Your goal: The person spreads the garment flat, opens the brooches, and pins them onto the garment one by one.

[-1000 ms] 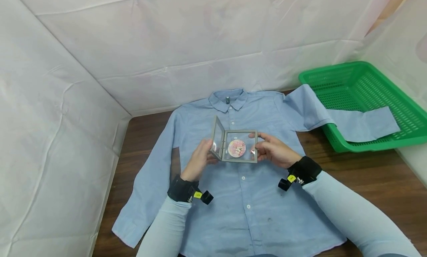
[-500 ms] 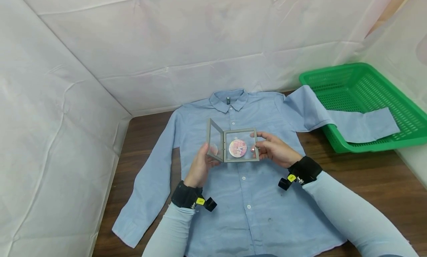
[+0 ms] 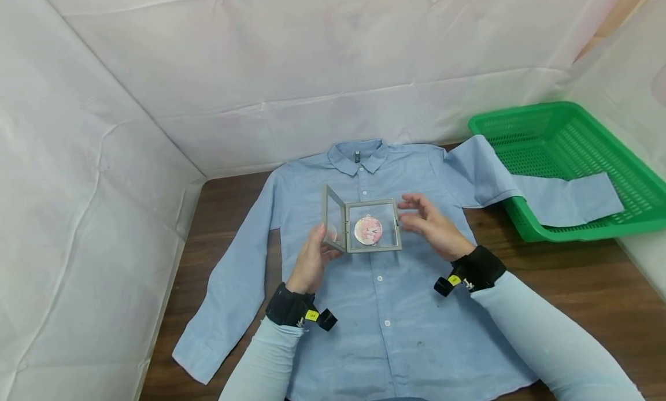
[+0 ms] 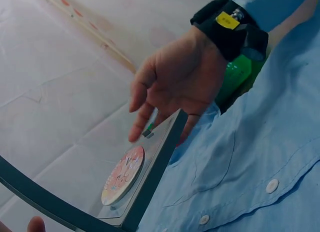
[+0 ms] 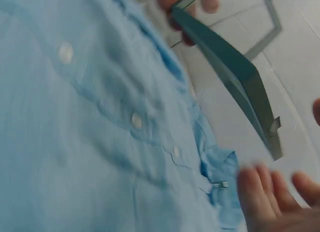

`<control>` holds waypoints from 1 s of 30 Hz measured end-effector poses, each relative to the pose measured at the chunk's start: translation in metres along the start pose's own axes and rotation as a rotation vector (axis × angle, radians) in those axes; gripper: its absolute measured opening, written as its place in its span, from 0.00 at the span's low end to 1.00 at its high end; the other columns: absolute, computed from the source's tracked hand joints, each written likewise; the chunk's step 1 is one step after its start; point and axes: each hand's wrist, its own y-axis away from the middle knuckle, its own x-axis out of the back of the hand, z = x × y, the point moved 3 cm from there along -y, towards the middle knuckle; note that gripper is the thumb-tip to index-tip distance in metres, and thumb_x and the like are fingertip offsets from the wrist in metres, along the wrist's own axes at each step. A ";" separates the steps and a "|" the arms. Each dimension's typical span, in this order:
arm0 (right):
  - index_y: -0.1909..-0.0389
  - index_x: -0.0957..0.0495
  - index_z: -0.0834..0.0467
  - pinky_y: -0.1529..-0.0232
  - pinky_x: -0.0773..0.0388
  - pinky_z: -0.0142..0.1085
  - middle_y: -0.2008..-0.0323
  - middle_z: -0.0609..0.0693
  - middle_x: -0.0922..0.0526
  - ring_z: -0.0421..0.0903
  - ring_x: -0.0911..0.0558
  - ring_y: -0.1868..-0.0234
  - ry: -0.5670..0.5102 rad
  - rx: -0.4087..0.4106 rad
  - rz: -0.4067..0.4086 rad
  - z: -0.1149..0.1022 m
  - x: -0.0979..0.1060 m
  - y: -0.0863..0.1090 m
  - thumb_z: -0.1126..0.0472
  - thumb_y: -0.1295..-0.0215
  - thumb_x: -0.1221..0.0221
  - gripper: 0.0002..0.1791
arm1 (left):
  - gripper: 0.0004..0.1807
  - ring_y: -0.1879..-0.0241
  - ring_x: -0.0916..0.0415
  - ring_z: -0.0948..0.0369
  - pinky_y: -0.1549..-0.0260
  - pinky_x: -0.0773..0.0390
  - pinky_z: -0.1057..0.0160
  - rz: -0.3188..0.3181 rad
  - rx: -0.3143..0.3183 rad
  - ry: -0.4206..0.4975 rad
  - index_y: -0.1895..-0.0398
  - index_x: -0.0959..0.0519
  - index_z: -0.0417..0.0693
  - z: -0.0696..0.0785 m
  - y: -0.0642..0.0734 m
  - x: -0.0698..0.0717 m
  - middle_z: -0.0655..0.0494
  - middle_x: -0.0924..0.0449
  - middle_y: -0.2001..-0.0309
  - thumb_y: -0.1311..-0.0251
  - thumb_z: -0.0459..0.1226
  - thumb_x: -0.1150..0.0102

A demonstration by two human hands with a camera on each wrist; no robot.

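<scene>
My left hand [image 3: 308, 261] grips a hinged, grey-framed clear display case [image 3: 374, 249] at its lower left, by the raised lid. The lid stands up at an angle, leaving the case open like a book. A round pink badge [image 3: 368, 230] with a printed picture sits in the clear right-hand panel. Just off the case's right edge is my right hand [image 3: 436, 230], its fingers spread and holding nothing. In the right wrist view a gap shows between those fingers [image 5: 254, 192] and the case's corner [image 5: 267, 127]. Beneath lies a light blue button-up shirt [image 3: 343, 326].
The shirt is spread on a dark wood table [image 3: 224, 201]. Its sleeve on the right drapes into a green perforated basket [image 3: 577, 234]. White sheeting [image 3: 291, 89] hangs behind and at both sides.
My right hand has let go of the case's right edge and drawn slightly away, fingers opening. My left hand keeps its hold; the lid has swung a little wider than a second ago.
</scene>
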 end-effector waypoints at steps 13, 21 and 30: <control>0.40 0.31 0.65 0.44 0.37 0.52 0.45 0.60 0.28 0.57 0.32 0.44 0.909 0.721 0.182 -0.024 -0.042 0.002 0.48 0.50 0.29 0.40 | 0.34 0.45 0.31 0.35 0.49 0.28 0.44 0.039 -0.026 -0.002 0.52 0.41 0.34 0.001 0.002 -0.001 0.30 0.39 0.48 0.31 0.60 0.63; 0.40 0.30 0.63 0.48 0.35 0.51 0.48 0.56 0.27 0.55 0.31 0.47 1.021 0.676 0.143 -0.016 -0.060 -0.004 0.42 0.53 0.28 0.44 | 0.35 0.45 0.30 0.38 0.49 0.28 0.45 0.051 -0.021 -0.015 0.50 0.42 0.32 0.000 0.003 -0.003 0.32 0.41 0.47 0.31 0.60 0.63; 0.41 0.28 0.60 0.49 0.37 0.52 0.51 0.54 0.27 0.54 0.33 0.47 1.057 0.618 0.120 -0.009 -0.062 -0.009 0.40 0.53 0.29 0.42 | 0.38 0.45 0.29 0.41 0.50 0.27 0.47 0.049 -0.010 -0.020 0.47 0.43 0.31 -0.002 0.002 -0.003 0.32 0.40 0.47 0.32 0.61 0.62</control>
